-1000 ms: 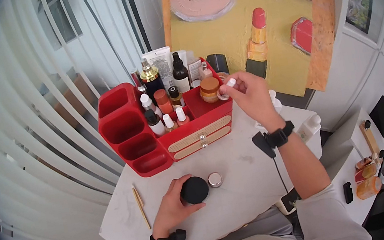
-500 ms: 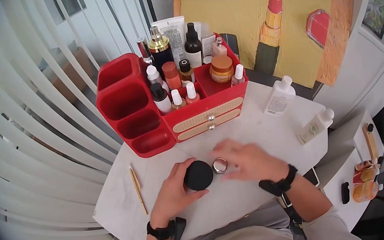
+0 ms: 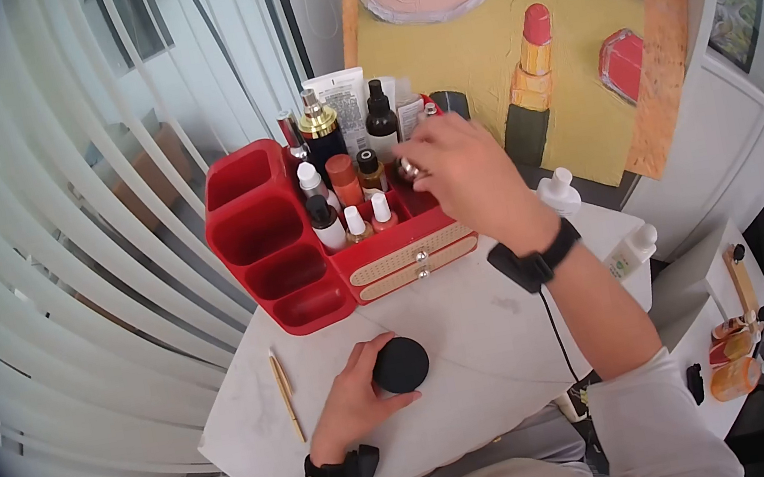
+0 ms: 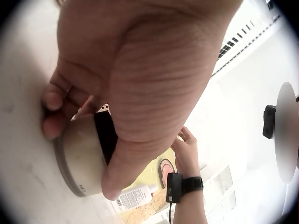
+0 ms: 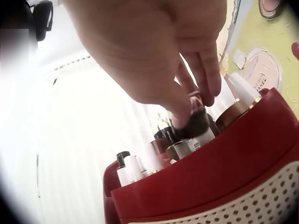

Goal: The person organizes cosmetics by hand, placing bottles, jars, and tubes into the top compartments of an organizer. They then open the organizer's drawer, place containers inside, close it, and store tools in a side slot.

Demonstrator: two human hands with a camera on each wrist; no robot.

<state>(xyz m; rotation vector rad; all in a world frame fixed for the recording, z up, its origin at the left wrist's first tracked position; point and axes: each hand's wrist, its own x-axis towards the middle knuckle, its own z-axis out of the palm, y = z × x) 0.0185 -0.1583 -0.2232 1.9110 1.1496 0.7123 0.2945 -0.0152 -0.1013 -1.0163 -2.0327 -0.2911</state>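
On the white table my left hand (image 3: 354,400) grips a jar with a black lid (image 3: 401,365), thumb and fingers round its side. The left wrist view shows the jar's pale body (image 4: 83,151) standing on the tabletop. My right hand (image 3: 478,177) is raised over the right compartment of a red organizer (image 3: 343,263), pinching a small round jar with a shiny silver top (image 3: 408,169). The right wrist view shows the small jar's dark side (image 5: 192,127) just above the organizer wall, near a brown-lidded jar (image 5: 232,115) and a white-capped bottle (image 5: 244,88).
Nail polish bottles (image 3: 382,212), a black spray bottle (image 3: 380,115) and a white tube (image 3: 342,99) fill other compartments. Four-sided red cups line the organizer's left side (image 3: 259,229). Two white bottles (image 3: 558,193) stand at the table's right; a gold pen-like stick (image 3: 285,396) lies left.
My right hand left the white-capped bottle in the organizer, came down to the small silver-topped jar on the table and lifted it up to the organizer. My left hand stayed on the black-lidded jar.
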